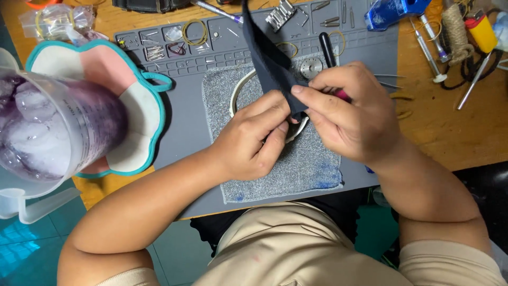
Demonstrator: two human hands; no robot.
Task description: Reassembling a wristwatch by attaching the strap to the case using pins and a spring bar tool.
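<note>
My left hand (253,139) and my right hand (348,112) meet over a grey cloth pad (296,172) on a grey work mat (185,132). Both pinch the lower end of a dark navy fabric strap (267,53) that rises toward the far edge of the mat. A white ring-shaped part (236,92) lies on the pad under my left hand, partly hidden. My right hand also grips a tool with a black shaft (327,48) and a pink handle part. A small round metal disc (311,68) lies just beyond my fingers.
A clear plastic jug of ice (47,132) stands at the left on a teal-edged pad (140,95). The mat's tray slots hold rubber bands, pins, a metal watch bracelet (280,13). At the right: blue tool (391,11), screwdrivers, twine, a yellow lighter (481,29).
</note>
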